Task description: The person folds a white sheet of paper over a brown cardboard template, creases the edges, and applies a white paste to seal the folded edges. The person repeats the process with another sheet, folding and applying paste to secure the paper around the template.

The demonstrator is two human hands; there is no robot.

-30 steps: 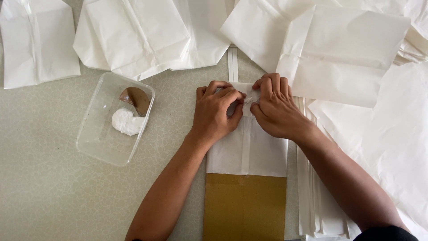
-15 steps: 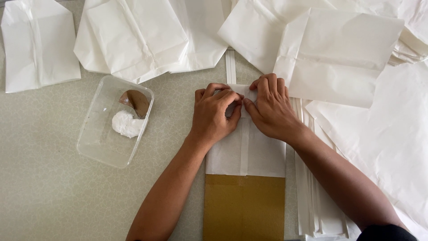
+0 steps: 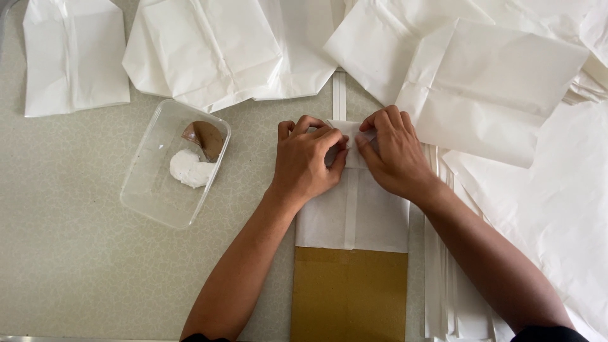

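So the table (image 3: 69, 253) was this pale speckled surface, and most of the top and right of it was buried under white paper. Biggest thing was the loose spread of white sheets (image 3: 551, 221) down the right side, then the pile of finished-looking folded white bags (image 3: 209, 50) along the top, plus one more folded bag (image 3: 73, 60) off in the top left corner.

In the middle, a half-made white paper bag (image 3: 354, 212) was lying flat over a brown cardboard board (image 3: 349, 294), board poking out at the near end. Side seam looked done already; the far end was just getting its flap folded over, so I'd guess the bottom fold was in progress and not yet stuck down.

The left hand (image 3: 307, 161) and right hand (image 3: 396, 155) were close together, fingertips pinching and pressing that folded flap at the far edge.

To the left sat a clear plastic tub (image 3: 149, 196) with a blob of white paste (image 3: 189, 168) and a brown scrap (image 3: 206, 136) in it. No labels or printing anywhere that I could see
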